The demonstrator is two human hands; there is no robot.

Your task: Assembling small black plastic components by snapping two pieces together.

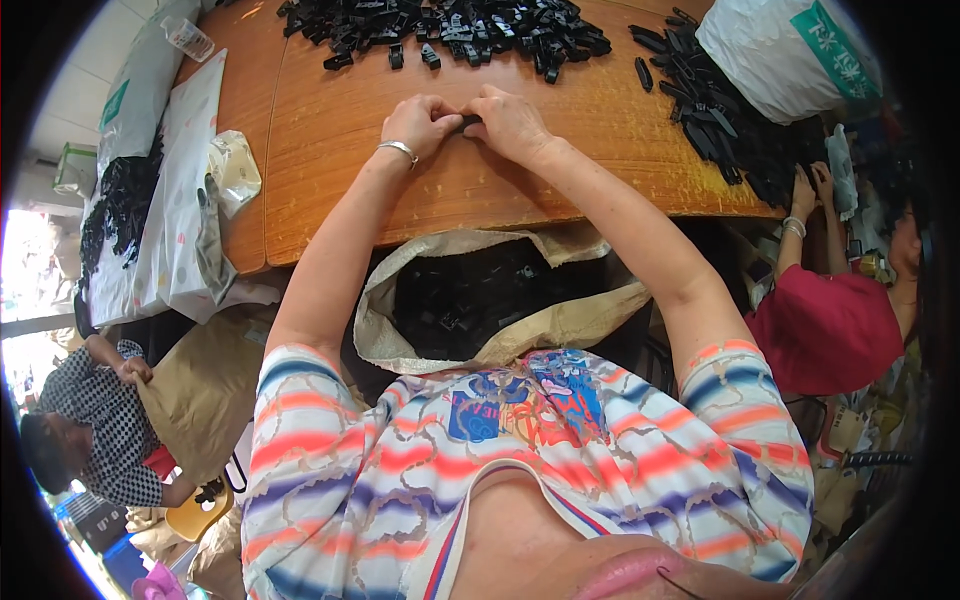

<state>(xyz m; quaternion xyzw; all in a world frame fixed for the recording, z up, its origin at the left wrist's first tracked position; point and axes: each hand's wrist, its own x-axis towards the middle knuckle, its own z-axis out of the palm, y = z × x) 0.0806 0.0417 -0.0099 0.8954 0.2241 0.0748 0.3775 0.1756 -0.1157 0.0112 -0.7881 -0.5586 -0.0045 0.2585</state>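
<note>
Nearest the wearer, below the fingers and hard against the table (330,190) edge, a tan woven sack (560,325) gapes open on the lap, with dark plastic pieces lying inside it. Above that, both forearms run up onto the wooden table and the hands meet in the middle. The left hand (420,122), a silver bangle (398,149) at its wrist, and the right hand (512,122) are pinched together on one small black plastic part (468,122); the fingers (445,108) of both hands are curled closed round it, so only a sliver of it shows between the two thumbs, and its shape cannot be told. The hands rest on the wood.

Beyond the fingers, toward the far edge, lies a long heap of black plastic parts (460,30). Further to the right of the fingers a second scatter of black clips (700,100) spreads beside a white plastic bag (780,50). Well left of the fingers a white sheet (170,200) hangs over the table end, with a crumpled clear bag (235,165) on it. Other people work at the far right and lower left.
</note>
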